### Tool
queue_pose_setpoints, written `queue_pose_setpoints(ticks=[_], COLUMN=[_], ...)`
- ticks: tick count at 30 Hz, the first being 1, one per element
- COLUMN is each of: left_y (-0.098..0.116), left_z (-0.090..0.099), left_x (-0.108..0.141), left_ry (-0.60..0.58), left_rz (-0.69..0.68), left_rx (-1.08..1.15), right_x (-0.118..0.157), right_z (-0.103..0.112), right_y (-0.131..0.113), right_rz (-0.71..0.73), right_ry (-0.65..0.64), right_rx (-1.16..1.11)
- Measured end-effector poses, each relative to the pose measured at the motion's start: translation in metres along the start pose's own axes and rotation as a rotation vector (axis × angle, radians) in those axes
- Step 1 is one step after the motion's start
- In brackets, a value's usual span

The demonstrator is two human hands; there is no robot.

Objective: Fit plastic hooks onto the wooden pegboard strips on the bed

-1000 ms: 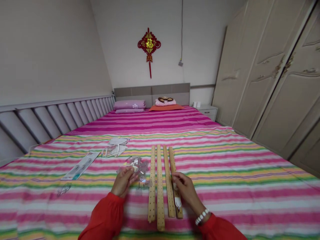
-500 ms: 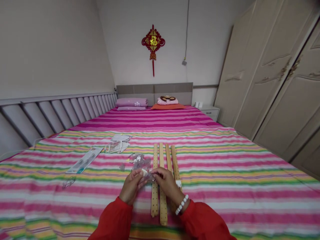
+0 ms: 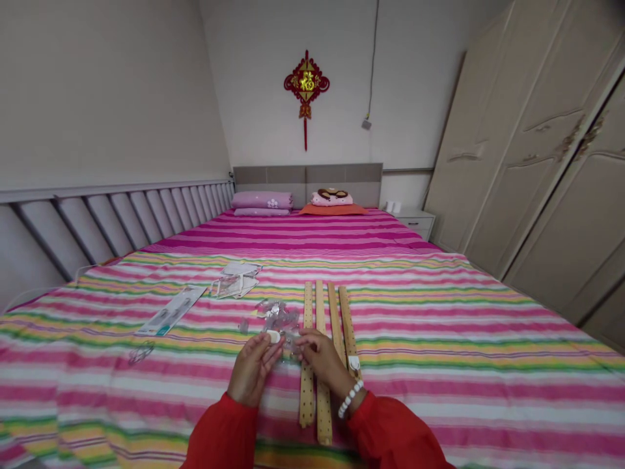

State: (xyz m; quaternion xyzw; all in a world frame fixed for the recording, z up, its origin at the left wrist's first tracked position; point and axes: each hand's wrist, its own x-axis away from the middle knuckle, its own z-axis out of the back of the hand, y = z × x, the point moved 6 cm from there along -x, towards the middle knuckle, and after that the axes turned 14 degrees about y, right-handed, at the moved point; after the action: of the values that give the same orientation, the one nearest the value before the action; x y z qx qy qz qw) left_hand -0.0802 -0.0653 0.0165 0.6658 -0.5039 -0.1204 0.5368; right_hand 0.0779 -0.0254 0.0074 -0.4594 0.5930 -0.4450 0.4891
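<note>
My left hand pinches a small white plastic piece between thumb and fingers. Opposite it, my right hand grips a small clear plastic bag at its edge. Just beyond both hands lies a heap of clear plastic packets with small parts inside, too small to name. Several wooden strips with rows of holes lie lengthwise on the striped cover, partly under my right hand and forearm. A white hook-like piece sits on the rightmost strip.
To the left lie a blister card, white packets and a small bundle of metal rings or wire. A striped bedspread covers the bed. Folded bedding rests by the headboard, with a slatted rail along the left.
My hands have drawn slightly apart; the white piece now shows clear of the bag, in my left hand. The bag stays with my right hand. The view has shifted a little left.
</note>
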Motion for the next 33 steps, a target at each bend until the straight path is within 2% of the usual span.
queue_pose_setpoints(ticks=[3,8,12,16,20,25,28,33], left_y=[0.004,0.000,-0.019,-0.035,-0.045,-0.048,-0.053,-0.058], left_z=[-0.008,-0.029,-0.047,-0.058,-0.070,-0.080,-0.081,-0.076], left_x=[0.012,0.042,0.067,0.082,0.088,0.091,0.093,0.094], left_ry=[-0.097,-0.223,-0.380,-0.473,-0.542,-0.501,-0.486,-0.438], left_rz=[-0.147,-0.506,-0.695,-0.877,-0.949,-0.940,-0.948,-0.980], left_rx=[-0.062,-0.260,-0.369,-0.522,-0.577,-0.543,-0.552,-0.582], right_x=[0.009,0.024,0.029,0.030,0.031,0.029,0.028,0.034], right_z=[0.010,0.033,0.053,0.076,0.092,0.102,0.109,0.119], right_y=[-0.007,-0.015,-0.026,-0.029,-0.026,-0.024,-0.026,-0.039], right_rz=[-0.061,-0.299,-0.308,-0.294,-0.292,-0.253,-0.183,-0.047], right_ry=[0.048,0.056,0.046,0.093,0.110,0.072,0.063,0.127], right_rx=[-0.040,-0.232,-0.313,-0.287,-0.260,-0.240,-0.187,-0.069])
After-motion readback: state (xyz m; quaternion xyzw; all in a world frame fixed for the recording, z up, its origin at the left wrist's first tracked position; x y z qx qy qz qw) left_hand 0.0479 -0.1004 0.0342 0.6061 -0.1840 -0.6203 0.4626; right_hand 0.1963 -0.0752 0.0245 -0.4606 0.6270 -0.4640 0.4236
